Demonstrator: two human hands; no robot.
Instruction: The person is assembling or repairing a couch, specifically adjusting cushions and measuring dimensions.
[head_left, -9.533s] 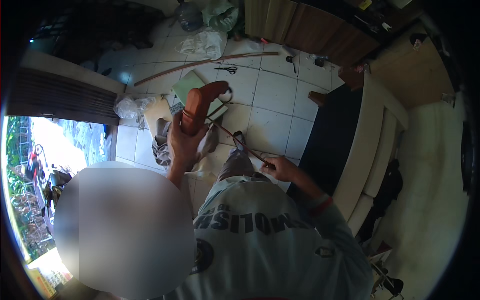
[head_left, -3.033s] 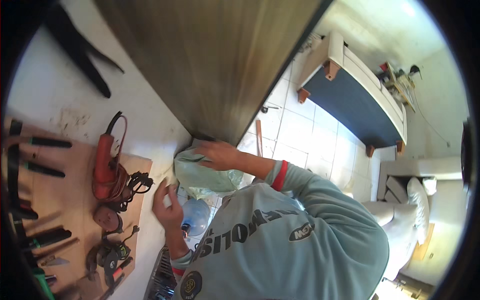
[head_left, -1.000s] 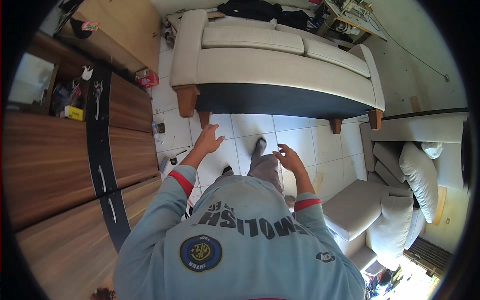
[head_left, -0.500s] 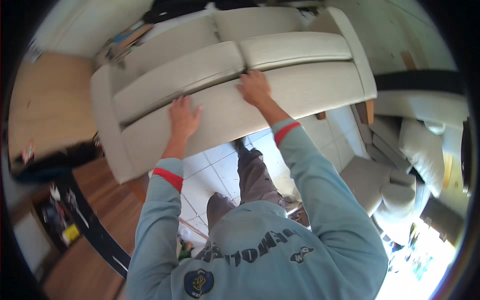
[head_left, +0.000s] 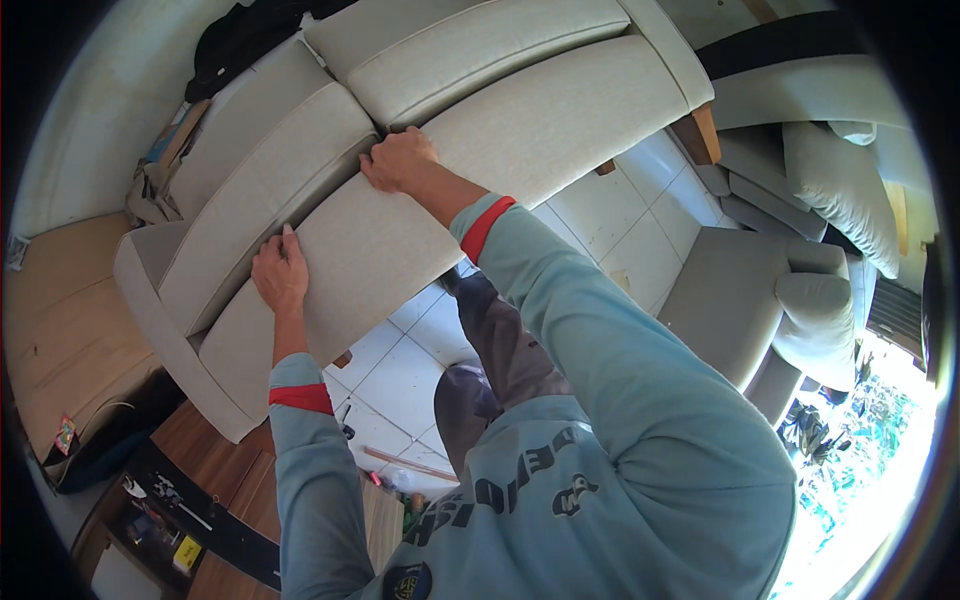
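Observation:
A beige two-seat sofa stretches in front of me, its long seat cushion [head_left: 350,255] nearest and two back cushions [head_left: 275,185] behind it. My left hand [head_left: 280,272] is at the left part of the seat, its fingers bent over the rear edge and the thumb pointing up. Near the middle, my right hand [head_left: 402,162] curls its fingers over that same edge, beside the gap between the back cushions. The fingertips of both hands are partly hidden in the crease.
White floor tiles [head_left: 395,375] show below the sofa. Wooden board [head_left: 70,300] and dark bag [head_left: 110,430] lie left, above a brown wooden surface [head_left: 225,450]. Grey sofa [head_left: 725,300] with pale pillows [head_left: 815,320] stands right, near a bright opening.
My view has turned, so the sofa sits more tilted and nearer. Both hands now have their fingers bent into the crease behind the seat; before, the left lay flatter on the cushion.

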